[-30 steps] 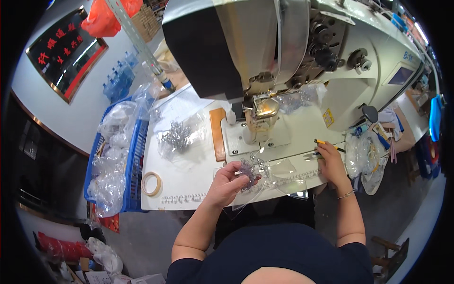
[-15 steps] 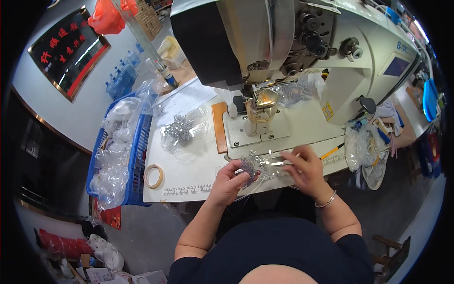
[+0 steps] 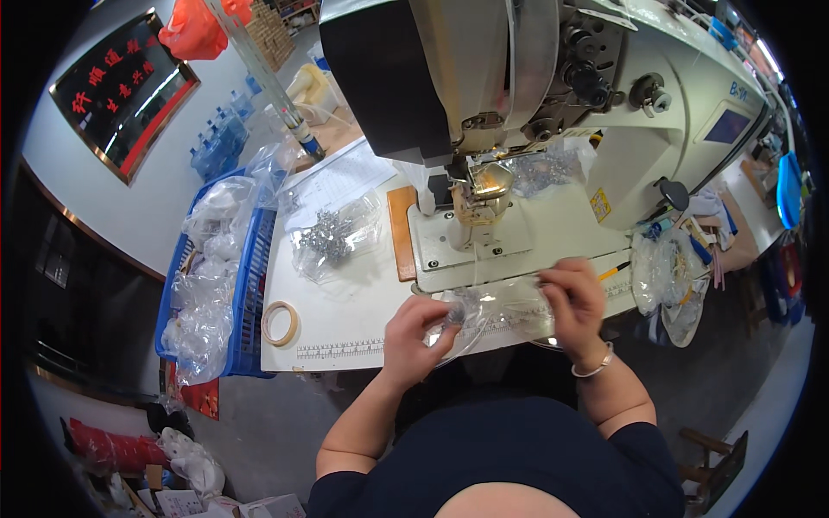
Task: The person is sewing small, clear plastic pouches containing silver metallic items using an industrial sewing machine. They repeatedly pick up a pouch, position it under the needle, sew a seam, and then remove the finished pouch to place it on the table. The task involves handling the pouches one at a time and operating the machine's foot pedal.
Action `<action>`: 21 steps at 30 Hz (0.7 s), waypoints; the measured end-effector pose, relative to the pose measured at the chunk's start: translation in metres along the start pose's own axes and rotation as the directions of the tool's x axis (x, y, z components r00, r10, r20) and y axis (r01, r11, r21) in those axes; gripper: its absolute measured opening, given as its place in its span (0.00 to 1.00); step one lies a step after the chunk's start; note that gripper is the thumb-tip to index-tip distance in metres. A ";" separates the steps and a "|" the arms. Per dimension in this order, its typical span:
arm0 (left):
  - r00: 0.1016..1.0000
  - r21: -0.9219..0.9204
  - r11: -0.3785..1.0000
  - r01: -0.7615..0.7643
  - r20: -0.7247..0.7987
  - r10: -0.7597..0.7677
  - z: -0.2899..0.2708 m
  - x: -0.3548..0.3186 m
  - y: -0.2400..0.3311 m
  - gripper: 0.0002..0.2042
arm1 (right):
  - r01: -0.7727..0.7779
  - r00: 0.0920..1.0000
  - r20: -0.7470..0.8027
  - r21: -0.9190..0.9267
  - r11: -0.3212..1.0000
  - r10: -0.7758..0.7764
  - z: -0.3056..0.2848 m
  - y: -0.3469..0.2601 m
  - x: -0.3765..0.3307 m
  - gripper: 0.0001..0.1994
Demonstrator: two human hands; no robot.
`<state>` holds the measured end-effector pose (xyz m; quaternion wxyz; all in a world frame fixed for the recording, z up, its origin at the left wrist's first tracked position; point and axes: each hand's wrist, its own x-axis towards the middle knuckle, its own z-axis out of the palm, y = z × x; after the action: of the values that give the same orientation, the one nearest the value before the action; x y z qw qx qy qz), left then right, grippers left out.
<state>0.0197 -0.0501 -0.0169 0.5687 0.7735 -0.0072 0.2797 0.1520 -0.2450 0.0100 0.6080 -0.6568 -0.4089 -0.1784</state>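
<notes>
My left hand (image 3: pixel 416 339) is closed, with thumb and fingers pinching a small silvery-grey, glittering piece (image 3: pixel 455 314) above the table's front edge. Clear plastic film (image 3: pixel 518 304) spreads between my two hands, partly see-through and blurred. My right hand (image 3: pixel 573 304) is closed in a pinch at the film's right side; what its fingertips hold is too small and smeared to name. Behind the hands stands a white industrial sewing machine (image 3: pixel 635 186), its needle area above a metal plate (image 3: pixel 458 250). A thin thread runs down from there toward my left hand.
Left on the table lie a clear bag of silvery pieces (image 3: pixel 332 235), a tape roll (image 3: pixel 280 323) and paper sheets (image 3: pixel 341 183). A ruler strip (image 3: pixel 341 347) lines the front edge. A blue basket (image 3: pixel 250 298) of plastic bags stands left. Plastic and tools (image 3: pixel 669 268) lie right.
My right hand has moved a little right, away from the left. The silvery tool seen at its fingers no longer shows clearly. The glittering piece looks more bunched in my left hand.
</notes>
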 end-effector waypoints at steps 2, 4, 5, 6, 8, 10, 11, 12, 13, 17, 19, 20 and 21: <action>0.899 0.431 0.793 -0.431 0.129 0.418 -0.008 0.008 0.017 0.12 | 0.066 0.992 -0.105 -0.066 0.996 -0.073 -0.015 -0.017 0.010 0.07; 0.682 0.541 0.455 -0.708 0.357 0.638 -0.018 0.015 0.027 0.11 | 0.108 0.992 -0.057 -0.073 0.991 -0.112 -0.025 -0.030 0.006 0.09; 0.620 0.544 0.364 -0.756 0.414 0.667 -0.021 0.017 0.026 0.13 | 0.260 0.966 0.061 -0.205 0.944 -0.253 -0.029 -0.035 0.009 0.11; 0.601 0.540 0.335 -0.772 0.450 0.661 -0.022 0.019 0.027 0.12 | 0.325 0.943 0.150 -0.222 0.920 -0.297 -0.026 -0.036 0.008 0.13; 0.564 0.528 0.278 -0.802 0.518 0.643 -0.021 0.021 0.031 0.12 | 0.397 0.905 0.298 -0.337 0.854 -0.303 -0.020 -0.043 0.010 0.15; 0.570 0.520 0.294 -0.802 0.518 0.638 -0.020 0.021 0.032 0.12 | 0.354 0.918 0.323 -0.398 0.846 -0.231 -0.012 -0.041 0.007 0.17; 0.573 0.517 0.302 -0.801 0.517 0.636 -0.019 0.021 0.032 0.13 | 0.332 0.924 0.325 -0.417 0.846 -0.202 -0.009 -0.040 0.006 0.17; 0.575 0.523 0.295 -0.800 0.527 0.627 -0.019 0.020 0.032 0.12 | 0.313 0.928 0.328 -0.433 0.845 -0.176 -0.007 -0.037 0.005 0.17; 0.576 0.528 0.287 -0.799 0.536 0.617 -0.020 0.019 0.031 0.12 | 0.311 0.930 0.317 -0.413 0.856 -0.185 -0.005 -0.030 0.003 0.21; 0.569 0.526 0.274 -0.805 0.555 0.607 -0.019 0.018 0.030 0.12 | 0.081 0.894 0.446 -0.266 0.960 0.048 -0.002 -0.032 0.012 0.28; 0.566 0.528 0.270 -0.805 0.547 0.617 -0.017 0.019 0.028 0.12 | 0.134 0.897 0.440 -0.368 0.920 0.046 0.004 -0.036 0.013 0.28; 0.563 0.529 0.268 -0.806 0.543 0.622 -0.016 0.020 0.028 0.12 | 0.159 0.898 0.437 -0.417 0.895 0.044 0.005 -0.040 0.013 0.27; 0.574 0.537 0.279 -0.796 0.525 0.629 -0.016 0.020 0.028 0.12 | 0.181 0.899 0.436 -0.438 0.880 0.032 0.003 -0.047 0.015 0.25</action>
<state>0.0202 -0.0395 0.0192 0.0164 0.8658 -0.3018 0.3987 0.1246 -0.2412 0.0512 0.3181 -0.7901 -0.5032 -0.1462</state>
